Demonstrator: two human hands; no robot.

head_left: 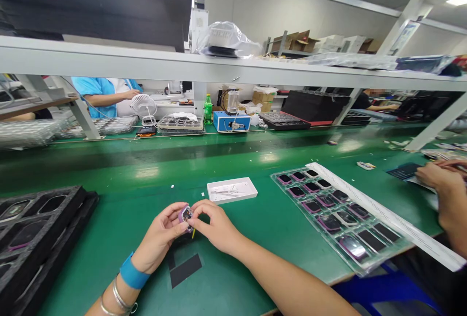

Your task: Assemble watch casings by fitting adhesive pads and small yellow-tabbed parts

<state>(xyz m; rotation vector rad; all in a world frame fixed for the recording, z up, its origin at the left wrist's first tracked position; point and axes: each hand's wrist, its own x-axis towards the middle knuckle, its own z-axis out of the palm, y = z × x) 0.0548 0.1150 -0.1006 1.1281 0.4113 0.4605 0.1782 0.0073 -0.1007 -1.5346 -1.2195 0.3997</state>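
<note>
A small purple device [186, 216] is pinched between the left hand [159, 237] and right hand [216, 224], both closed on it together over the green bench [138, 172]. A white tray [232, 189] lies at one o'clock, a clear tray [339, 219] of dark purple-edged pieces at three, a black foam tray [40, 238] at nine.

We logged materials | purple part [183, 215]: looked like glossy plastic | bench mat [120, 223]: we saw smooth, shiny green | sheet tray [280, 178]: we saw clear, glossy plastic | white tray [233, 183]: looked like matt card | black tray [73, 199]: we saw matt, rough foam | bangles [121, 299]: we saw polished metal
</note>
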